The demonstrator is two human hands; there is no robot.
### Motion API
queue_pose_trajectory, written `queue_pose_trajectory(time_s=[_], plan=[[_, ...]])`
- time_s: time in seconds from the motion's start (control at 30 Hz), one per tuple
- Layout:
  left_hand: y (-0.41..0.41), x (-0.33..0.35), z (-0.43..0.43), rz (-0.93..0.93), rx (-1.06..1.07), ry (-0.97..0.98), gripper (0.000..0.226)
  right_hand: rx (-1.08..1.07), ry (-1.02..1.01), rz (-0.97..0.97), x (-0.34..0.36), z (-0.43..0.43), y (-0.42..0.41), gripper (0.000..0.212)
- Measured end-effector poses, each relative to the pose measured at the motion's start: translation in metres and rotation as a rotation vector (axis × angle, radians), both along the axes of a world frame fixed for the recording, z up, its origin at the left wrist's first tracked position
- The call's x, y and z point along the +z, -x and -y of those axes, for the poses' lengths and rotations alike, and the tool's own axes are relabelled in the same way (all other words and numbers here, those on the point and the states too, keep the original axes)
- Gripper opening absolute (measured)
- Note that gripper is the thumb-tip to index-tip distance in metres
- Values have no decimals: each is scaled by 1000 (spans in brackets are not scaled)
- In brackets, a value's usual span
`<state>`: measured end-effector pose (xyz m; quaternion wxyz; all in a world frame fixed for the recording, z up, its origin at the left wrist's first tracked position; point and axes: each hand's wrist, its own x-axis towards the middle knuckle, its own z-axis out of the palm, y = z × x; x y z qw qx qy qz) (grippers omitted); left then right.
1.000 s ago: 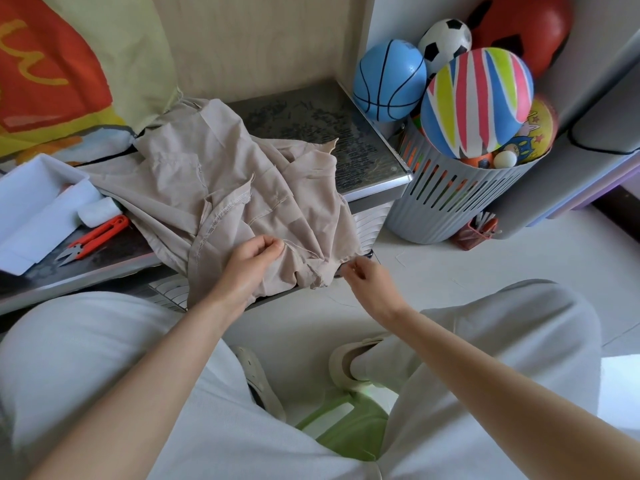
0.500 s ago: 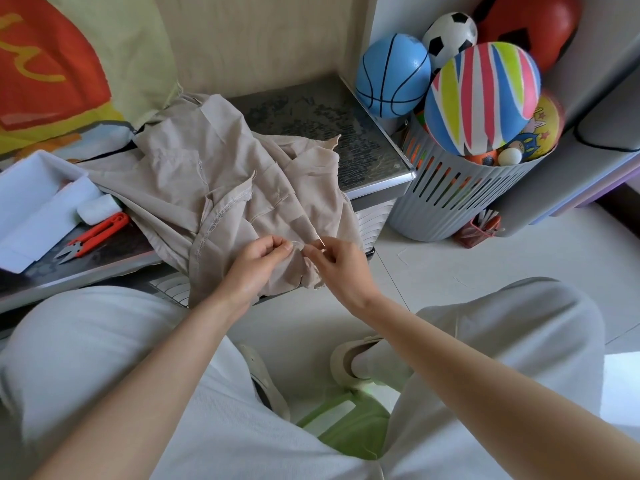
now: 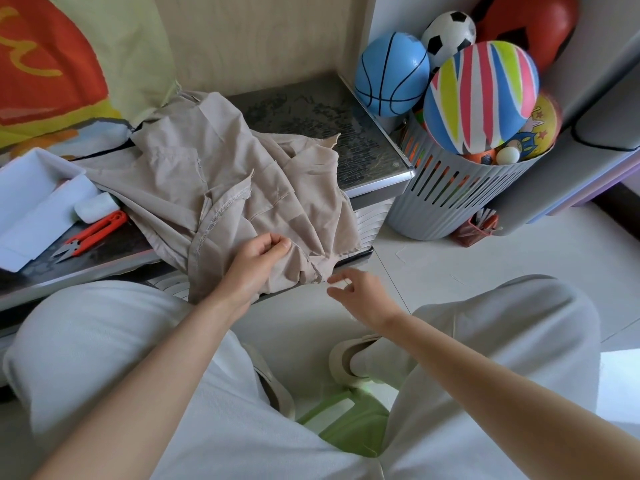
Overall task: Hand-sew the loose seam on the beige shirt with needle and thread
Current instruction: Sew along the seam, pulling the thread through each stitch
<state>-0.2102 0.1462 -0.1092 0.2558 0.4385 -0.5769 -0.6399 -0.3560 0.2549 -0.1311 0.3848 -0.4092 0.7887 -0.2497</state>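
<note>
The beige shirt (image 3: pixel 214 174) lies crumpled on a low dark-topped table (image 3: pixel 349 133), its lower edge hanging over the front. My left hand (image 3: pixel 256 261) pinches a fold of the shirt near that hanging edge. My right hand (image 3: pixel 360 296) hovers just right of the hem, off the cloth, with thumb and forefinger pinched on a thin pale needle (image 3: pixel 337 280) that is blurred. The thread is too fine to make out.
Orange thread snips (image 3: pixel 93 233), a white spool (image 3: pixel 95 207) and an open white box (image 3: pixel 31 202) sit on the table's left. A grey slotted basket (image 3: pixel 460 199) of balls stands at the right. My knees and a green stool (image 3: pixel 346 424) lie below.
My right hand went in to the seam beside my left hand, then pulled back down and to the right, away from the cloth. My left hand kept its pinch on the fold.
</note>
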Motion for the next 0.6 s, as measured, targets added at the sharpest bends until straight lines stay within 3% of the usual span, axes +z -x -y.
queue_pose_trajectory(time_s=[0.2,0.6], plan=[[3,4,-4,-5,-26,12,20,-63,282,87,24,17,-11,12],[3,3,-5,15,-56,9,19,-48,265,25,21,21,-13,17]])
